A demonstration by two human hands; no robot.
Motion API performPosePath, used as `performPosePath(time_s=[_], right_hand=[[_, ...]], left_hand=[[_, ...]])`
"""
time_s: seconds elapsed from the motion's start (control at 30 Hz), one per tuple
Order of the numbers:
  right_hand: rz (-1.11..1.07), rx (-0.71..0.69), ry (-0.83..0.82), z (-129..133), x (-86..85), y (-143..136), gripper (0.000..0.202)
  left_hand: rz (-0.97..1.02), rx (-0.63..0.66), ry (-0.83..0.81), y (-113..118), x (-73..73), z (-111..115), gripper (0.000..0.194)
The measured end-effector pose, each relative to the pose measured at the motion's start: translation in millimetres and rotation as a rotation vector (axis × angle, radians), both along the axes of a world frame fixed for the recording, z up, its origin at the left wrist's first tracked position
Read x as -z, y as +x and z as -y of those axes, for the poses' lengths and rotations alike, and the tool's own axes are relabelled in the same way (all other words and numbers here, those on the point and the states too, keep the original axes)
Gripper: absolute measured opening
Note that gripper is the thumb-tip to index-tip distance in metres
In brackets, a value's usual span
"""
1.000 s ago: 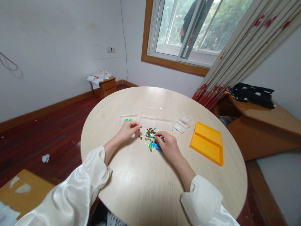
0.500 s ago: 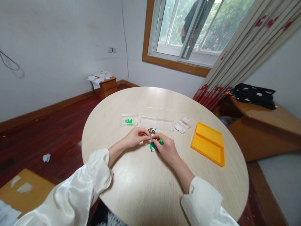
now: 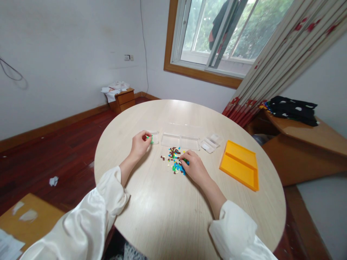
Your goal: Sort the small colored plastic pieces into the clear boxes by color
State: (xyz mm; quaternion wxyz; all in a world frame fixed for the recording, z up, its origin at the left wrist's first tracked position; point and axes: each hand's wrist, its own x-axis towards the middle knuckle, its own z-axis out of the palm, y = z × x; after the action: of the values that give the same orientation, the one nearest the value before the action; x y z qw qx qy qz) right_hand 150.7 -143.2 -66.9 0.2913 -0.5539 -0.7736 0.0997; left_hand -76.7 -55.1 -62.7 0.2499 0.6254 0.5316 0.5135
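Over a small clear box point(image 3: 155, 138) with green pieces in it, my left hand point(image 3: 140, 145) has its fingertips pinched together at a bit of green. Whether that green is held or lies in the box is hard to tell. A loose pile of small brown, blue, yellow and green pieces point(image 3: 176, 167) lies on the round table point(image 3: 165, 213). My right hand point(image 3: 193, 167) rests at the pile's right side, fingers closed, with what they hold, if anything, too small to name.
Behind the pile stands a clear two-part box point(image 3: 180, 141). Right of it is a small clear case point(image 3: 210, 143) with its lid up. An orange divided tray point(image 3: 240, 164) sits at the table's right.
My left hand has moved left and away, from the pile to the small clear box. My right hand has shifted slightly right, and the two hands have parted, uncovering more of the pile.
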Motion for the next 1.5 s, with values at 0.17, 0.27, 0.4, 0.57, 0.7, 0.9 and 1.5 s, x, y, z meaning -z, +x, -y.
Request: performPosePath(time_s=[0.17, 0.27, 0.4, 0.57, 0.7, 0.9, 1.5], right_hand=[[0.045, 0.028, -0.037, -1, 1.1, -1, 0.016], [0.047, 0.036, -0.047, -1, 0.9, -1, 0.016], [0.047, 0.045, -0.06, -1, 0.2, -1, 0.016], [0.021, 0.067, -0.081, -1, -1.3, -1, 0.014], [0.008, 0.089, -0.114, 0, -3.2, -1, 0.013], [-0.003, 0.11, -0.126, -1, -2.7, 1, 0.013], [0.002, 0.133, 0.044, 0, -0.2, -6, 0.011]], left_hand=[[-0.235, -0.145, 0.017, -6, 0.0, -2, 0.012], [-0.321, -0.176, 0.016, -9, 2.1, -4, 0.015], [-0.408, -0.208, -0.029, -11, 4.6, -6, 0.019], [-0.459, -0.21, -0.071, -11, 5.3, -6, 0.022], [-0.442, -0.212, -0.056, -11, 5.5, -5, 0.021], [-0.32, 0.038, 0.066, -2, 3.3, 0, 0.012], [-0.539, 0.687, 0.134, 28, 12.7, 27, 0.007]])
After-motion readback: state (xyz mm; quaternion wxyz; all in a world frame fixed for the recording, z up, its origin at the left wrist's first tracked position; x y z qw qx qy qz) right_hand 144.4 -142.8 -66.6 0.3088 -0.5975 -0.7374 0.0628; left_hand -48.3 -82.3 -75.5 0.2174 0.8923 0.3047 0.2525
